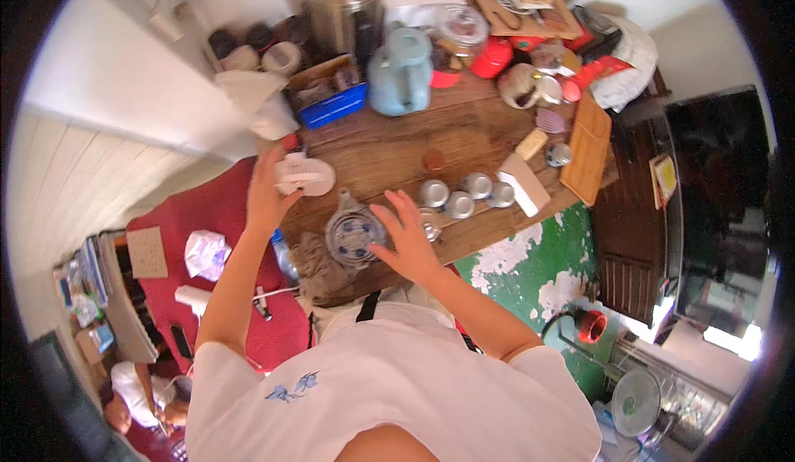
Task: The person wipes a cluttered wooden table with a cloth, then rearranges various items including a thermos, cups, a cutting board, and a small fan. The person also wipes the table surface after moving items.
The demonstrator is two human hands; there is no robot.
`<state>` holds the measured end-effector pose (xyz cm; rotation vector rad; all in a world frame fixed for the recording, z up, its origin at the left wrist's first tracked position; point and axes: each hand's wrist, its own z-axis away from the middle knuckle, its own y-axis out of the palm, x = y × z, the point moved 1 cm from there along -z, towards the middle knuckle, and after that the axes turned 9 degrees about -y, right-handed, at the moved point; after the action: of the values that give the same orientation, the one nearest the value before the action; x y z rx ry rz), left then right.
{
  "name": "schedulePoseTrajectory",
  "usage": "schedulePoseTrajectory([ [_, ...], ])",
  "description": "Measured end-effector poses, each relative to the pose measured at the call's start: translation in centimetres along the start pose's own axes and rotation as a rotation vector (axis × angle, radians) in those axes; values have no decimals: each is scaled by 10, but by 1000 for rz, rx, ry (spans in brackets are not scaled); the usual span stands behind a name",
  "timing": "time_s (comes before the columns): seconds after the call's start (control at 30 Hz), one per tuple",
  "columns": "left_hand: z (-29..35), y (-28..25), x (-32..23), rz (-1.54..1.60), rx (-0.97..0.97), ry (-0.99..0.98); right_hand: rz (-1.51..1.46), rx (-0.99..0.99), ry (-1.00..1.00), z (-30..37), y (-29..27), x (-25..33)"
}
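We log a white shirt (pixel 397 379), sleeves (pixel 222 371) short, small blue motif (pixel 291 387) on the left chest; we note a black strip (pixel 368 306) out front.

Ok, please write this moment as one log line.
left hand: at white object, grip unclear | right hand: open, beside teapot | blue jug: on table

My left forearm (pixel 240 280) slants toward one o'clock, its hand (pixel 265 201) spread; my right forearm (pixel 476 313) points toward half past ten, right hand (pixel 407 241) open-fingered.

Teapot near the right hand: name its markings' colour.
The teapot has blue markings, head view.
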<state>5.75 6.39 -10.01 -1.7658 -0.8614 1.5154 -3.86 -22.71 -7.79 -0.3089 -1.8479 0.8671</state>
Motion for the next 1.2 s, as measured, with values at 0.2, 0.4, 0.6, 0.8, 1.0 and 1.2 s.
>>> schedulePoseTrajectory([
  [0.2,-12,18,-66,-86,-178,44,418,-604,322,77,-151,-164],
  [0.4,-43,127,-243,93,-44,113,645,-790,1101,233,-290,-399],
  [0.6,-35,316,-420,444,368,352,-284,-807,1394,308,-316,-513],
  [0.8,-19,441,-556,991,1330,-944,-460,-669,1185,352,-348,-519],
  [1.0,-9,500,-602,1494,1139,-1032,-814,-686,1074,318,-423,-438],
  [1.2,-33,459,-599,1443,1087,-966,-1136,-733,1015,315,-409,-398],
])
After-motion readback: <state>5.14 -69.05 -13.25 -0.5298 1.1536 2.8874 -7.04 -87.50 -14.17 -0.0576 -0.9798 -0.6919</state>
